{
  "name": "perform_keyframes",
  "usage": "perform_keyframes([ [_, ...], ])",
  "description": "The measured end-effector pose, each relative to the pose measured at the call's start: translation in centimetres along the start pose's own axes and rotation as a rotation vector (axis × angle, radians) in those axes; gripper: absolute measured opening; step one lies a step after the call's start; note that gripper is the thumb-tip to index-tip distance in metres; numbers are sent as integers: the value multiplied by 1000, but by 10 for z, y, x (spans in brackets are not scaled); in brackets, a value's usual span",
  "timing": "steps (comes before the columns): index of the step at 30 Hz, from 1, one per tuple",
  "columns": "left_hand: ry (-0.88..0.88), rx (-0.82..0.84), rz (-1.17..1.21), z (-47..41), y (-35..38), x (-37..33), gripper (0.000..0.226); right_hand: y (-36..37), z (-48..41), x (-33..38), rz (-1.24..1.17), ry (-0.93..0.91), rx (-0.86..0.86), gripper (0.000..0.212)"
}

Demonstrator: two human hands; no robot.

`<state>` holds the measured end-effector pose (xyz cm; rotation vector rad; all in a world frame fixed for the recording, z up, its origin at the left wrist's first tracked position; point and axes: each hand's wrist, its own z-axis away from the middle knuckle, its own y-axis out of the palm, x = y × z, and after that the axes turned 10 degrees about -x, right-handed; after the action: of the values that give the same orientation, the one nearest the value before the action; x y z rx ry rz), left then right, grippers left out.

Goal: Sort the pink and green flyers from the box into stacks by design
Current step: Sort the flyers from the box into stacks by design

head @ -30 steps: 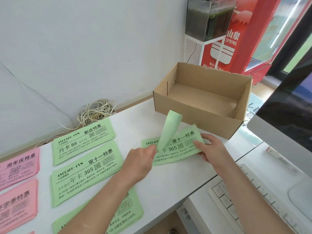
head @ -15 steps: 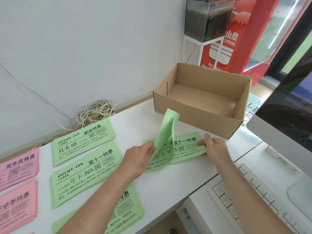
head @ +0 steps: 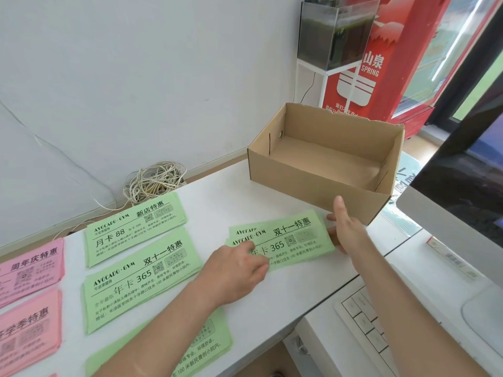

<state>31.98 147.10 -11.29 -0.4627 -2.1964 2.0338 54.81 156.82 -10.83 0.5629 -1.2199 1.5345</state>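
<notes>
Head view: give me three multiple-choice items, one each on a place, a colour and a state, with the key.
1. Where do the loose flyers under the left hand lie? A) inside the box B) in the air C) on the table before the box
2. Their colour? A) green B) pink C) white
3. The box is: A) lidded B) open and empty C) full of flyers
1 C, they lie flat on the white top; 2 A, the sheets are pale green; 3 B, its bare floor shows.
</notes>
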Motion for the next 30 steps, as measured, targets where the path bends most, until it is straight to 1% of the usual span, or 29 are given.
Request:
perform_keyframes([
  [1,-2,21,-28,0,1,-1,60,-1,0,2,23,-14,27,71],
  [2,-8,24,-23,0,3,1,61,-1,1,5,50,-42,60,57],
  [4,-36,27,9,0,2,2,57,1,0,5,141,-126,120,21],
  [5,-65,44,27,0,3,5,50,2,-1,3,202,-166,129,17],
  [7,-182,34,129,1,5,10,30,2,2,-1,299,-253,107,21],
  [8,-260,-11,210,2,6,13,30,1,5,-2,304,-304,93,23],
  [10,-399,-181,340,5,4,14,59,-4,12,-3,241,-412,70,26],
  [12,-542,-344,461,5,-2,14,86,-11,22,-2,125,-465,65,23],
  [13,-637,-384,578,4,-8,13,93,-13,26,-1,73,-476,68,23],
  [14,-717,-417,728,4,-13,12,91,-15,30,-1,28,-485,72,23],
  [15,-761,-449,865,4,-16,12,80,-15,33,-1,-9,-488,74,24],
  [16,-765,-486,948,5,-19,10,62,-15,36,-2,-35,-487,68,24],
  [17,-759,-521,964,7,-22,8,46,-14,38,-2,-51,-483,55,23],
  [18,-745,-548,956,9,-23,6,39,-13,40,-4,-50,-478,32,22],
  [19,-737,-563,949,11,-23,3,37,-12,41,-6,-32,-480,4,25],
  [20,-732,-564,949,12,-21,1,38,-12,43,-8,0,-484,-19,35],
  [22,-719,-549,948,14,-13,-2,42,-9,45,-12,20,-492,-20,65],
  [23,-721,-533,943,13,-10,-3,43,-8,46,-14,10,-494,-9,75],
  [25,-730,-502,908,13,-6,-4,43,-3,46,-18,24,-536,-19,83],
  [27,-731,-486,853,13,-4,-7,42,1,45,-22,132,-594,-40,76],
  [29,-728,-483,816,13,-6,-9,40,2,46,-23,227,-646,-71,60],
  [30,-727,-494,805,15,-10,-9,38,1,48,-23,230,-676,-93,52],
])
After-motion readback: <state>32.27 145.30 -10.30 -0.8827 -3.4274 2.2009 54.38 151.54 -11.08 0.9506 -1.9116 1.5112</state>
